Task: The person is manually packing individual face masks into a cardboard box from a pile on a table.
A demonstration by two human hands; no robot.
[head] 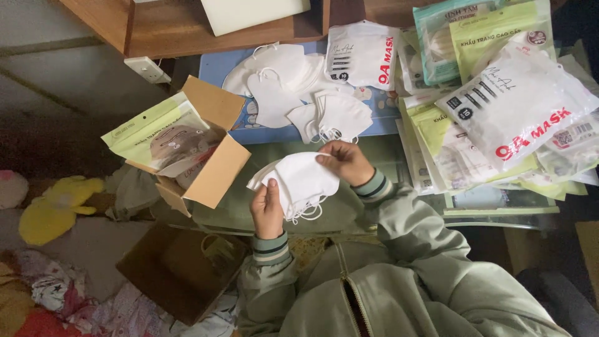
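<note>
Two hands: left hand (pixel 267 209) and right hand (pixel 345 161) pinching one white mask stack (pixel 301 181); two cardboard boxes (pixel 209 163)

An open brown cardboard box (pixel 209 156) sat at centre left, a pale green plastic packet (pixel 153 134) resting in it. Loose white fabric masks (pixel 293 87) lay at upper centre, sealed white plastic packets (pixel 521 103) piled upper right, a yellow plush toy (pixel 53 209) at left.

held masks (pixel 299 181): between left hand (pixel 267 212) and right hand (pixel 346 161)
loose masks (pixel 299 93): beyond the grip, on the table (pixel 374 125)
open box (pixel 206 162): left of the grip, packets apparently inside
bagged packs (pixel 511 106): right of the grip, stacked
</note>
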